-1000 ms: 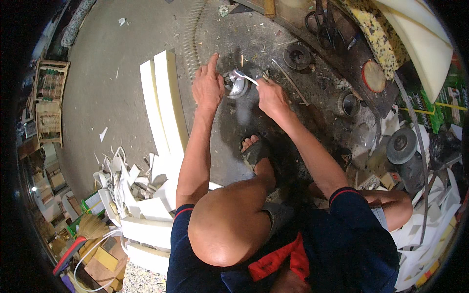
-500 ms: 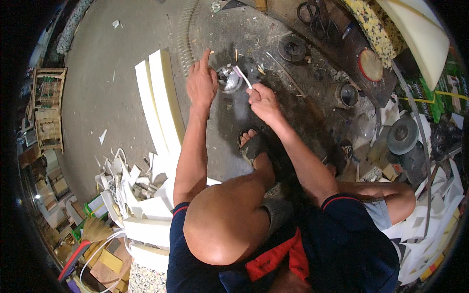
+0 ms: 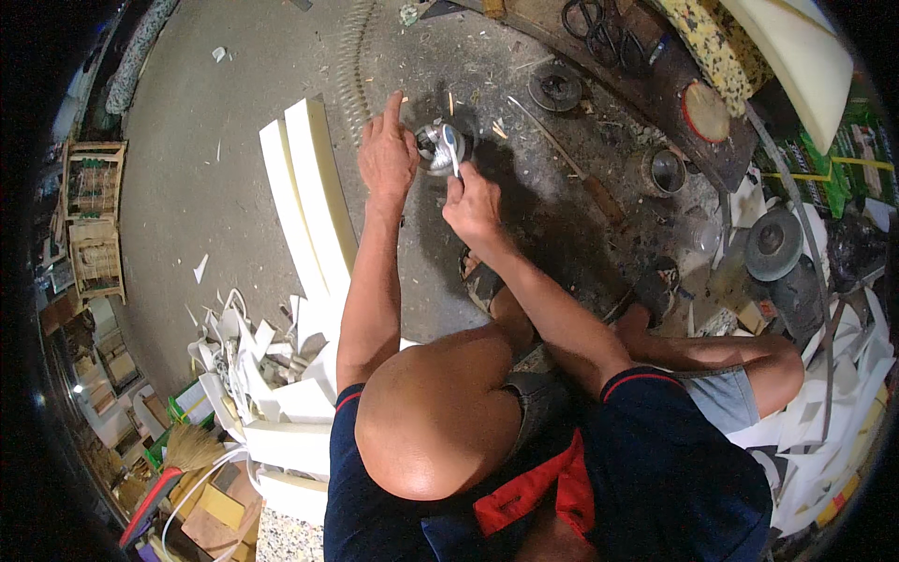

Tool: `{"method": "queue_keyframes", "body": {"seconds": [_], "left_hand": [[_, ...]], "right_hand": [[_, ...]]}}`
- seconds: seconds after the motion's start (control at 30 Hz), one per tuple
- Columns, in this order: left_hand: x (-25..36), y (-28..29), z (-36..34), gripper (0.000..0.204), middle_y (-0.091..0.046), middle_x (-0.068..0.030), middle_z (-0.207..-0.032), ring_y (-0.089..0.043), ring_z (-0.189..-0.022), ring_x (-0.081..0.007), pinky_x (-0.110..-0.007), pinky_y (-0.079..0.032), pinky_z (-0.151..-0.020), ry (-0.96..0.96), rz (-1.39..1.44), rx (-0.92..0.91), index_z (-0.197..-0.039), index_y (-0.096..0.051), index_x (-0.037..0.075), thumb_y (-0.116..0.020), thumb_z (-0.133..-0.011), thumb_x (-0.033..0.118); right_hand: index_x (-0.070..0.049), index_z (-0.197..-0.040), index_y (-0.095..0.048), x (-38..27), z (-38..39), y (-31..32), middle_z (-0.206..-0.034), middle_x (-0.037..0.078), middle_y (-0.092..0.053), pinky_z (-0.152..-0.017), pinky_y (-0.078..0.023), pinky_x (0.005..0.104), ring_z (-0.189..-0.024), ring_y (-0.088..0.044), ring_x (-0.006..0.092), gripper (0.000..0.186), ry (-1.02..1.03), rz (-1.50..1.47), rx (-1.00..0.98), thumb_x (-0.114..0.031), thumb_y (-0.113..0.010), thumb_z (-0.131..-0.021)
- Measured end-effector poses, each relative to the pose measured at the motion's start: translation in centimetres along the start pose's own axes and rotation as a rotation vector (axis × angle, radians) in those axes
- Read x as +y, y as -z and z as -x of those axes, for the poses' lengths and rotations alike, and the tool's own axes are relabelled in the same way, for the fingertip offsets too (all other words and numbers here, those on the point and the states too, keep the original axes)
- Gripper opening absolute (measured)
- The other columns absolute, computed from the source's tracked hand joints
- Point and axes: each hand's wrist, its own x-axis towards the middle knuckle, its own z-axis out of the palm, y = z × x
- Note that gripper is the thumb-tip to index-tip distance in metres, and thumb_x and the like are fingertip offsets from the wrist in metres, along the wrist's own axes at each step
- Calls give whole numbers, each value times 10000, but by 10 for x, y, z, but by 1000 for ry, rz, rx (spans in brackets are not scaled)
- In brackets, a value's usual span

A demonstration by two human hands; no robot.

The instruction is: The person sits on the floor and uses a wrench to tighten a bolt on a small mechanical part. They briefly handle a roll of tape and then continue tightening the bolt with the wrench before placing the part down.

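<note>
My left hand (image 3: 386,161) rests beside a round shiny metal piece (image 3: 433,157), thumb side against it and index finger stretched forward; its other fingertips are partly hidden. My right hand (image 3: 473,203) grips a slim white toothbrush-like tool (image 3: 451,147), whose blue-marked head lies over the metal piece. Small wooden sticks (image 3: 450,104) are scattered just beyond. A long narrow tool with a wooden handle (image 3: 596,194) lies to the right on the dirty concrete floor.
Two pale foam strips (image 3: 314,197) and white scraps (image 3: 267,361) lie left. A dark board (image 3: 726,164) with scissors (image 3: 604,42), a dark ring (image 3: 552,87), a cylinder (image 3: 667,171) and a grey disc (image 3: 773,244) are right. My bent knee (image 3: 431,421) is below my hands.
My right hand has moved left and down with the white tool, which now points more upright over the metal piece. My left hand has shifted slightly left, its index finger still extended.
</note>
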Motion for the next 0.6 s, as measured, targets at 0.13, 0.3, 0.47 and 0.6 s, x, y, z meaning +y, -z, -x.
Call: {"method": "queue_keyframes", "body": {"seconds": [0.13, 0.3, 0.47, 0.6], "left_hand": [[1, 1, 0, 599, -652, -114, -1069, -608, -1044, -338, -461, -531, -859, 35, 34, -61, -1444, -470, 186, -608, -869, 98], [2, 2, -2, 599, -652, -104, -1060, -606, -1035, -339, -459, -533, -856, 20, 7, -31, -1443, -476, 193, -607, -866, 99], [0, -1, -2, 598, -656, -100, -1068, -605, -1037, -332, -461, -532, -857, 28, 23, -35, -1445, -473, 204, -606, -871, 103], [0, 0, 0, 608, -656, -101, -1065, -611, -1019, -320, -460, -529, -850, 32, 2, -36, -1447, -470, 212, -612, -867, 101]], "right_hand": [[8, -914, -589, -6, -7, -12, -781, 286, -634, -672, -493, 535, -788, -645, 485, 117, 58, -70, 79, -106, -600, -891], [15, -935, -593, -1, 3, -21, -787, 289, -634, -674, -491, 540, -792, -639, 495, 109, -42, 2, -17, -83, -607, -889], [19, -903, -559, 7, 6, -41, -782, 289, -623, -710, -477, 536, -801, -629, 501, 122, 30, -196, 112, -88, -617, -891], [-3, -874, -573, 2, -13, -34, -671, 176, -603, -582, -511, 455, -635, -643, 340, 138, -46, -241, 56, -122, -604, -938]]}}
